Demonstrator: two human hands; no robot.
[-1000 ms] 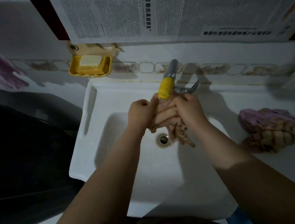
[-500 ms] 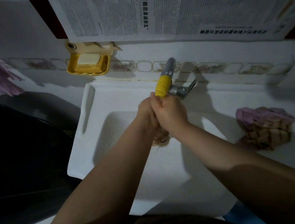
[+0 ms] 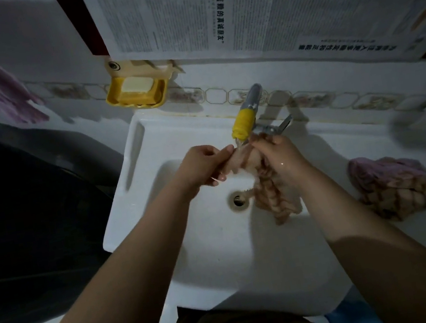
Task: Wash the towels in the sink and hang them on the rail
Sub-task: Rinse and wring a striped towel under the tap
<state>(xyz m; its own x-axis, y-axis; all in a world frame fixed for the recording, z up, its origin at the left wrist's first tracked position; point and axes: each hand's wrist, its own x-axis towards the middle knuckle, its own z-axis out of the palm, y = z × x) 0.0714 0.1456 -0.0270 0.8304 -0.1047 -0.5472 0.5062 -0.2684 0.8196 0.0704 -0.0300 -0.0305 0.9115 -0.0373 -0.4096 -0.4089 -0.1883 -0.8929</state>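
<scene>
Washing is under way — the left hand [image 3: 202, 164] and right hand [image 3: 280, 155] grip a wet striped beige towel [image 3: 271, 194] under the yellow-tipped tap [image 3: 242, 125], over the white sink [image 3: 222, 258]; a bunched pink-and-beige towel pile [image 3: 390, 185] waits on the sink's right ledge — hanging remains.

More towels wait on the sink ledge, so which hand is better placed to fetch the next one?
Probably the right hand: the towel pile lies on its side; the left hand would cross over.
</scene>
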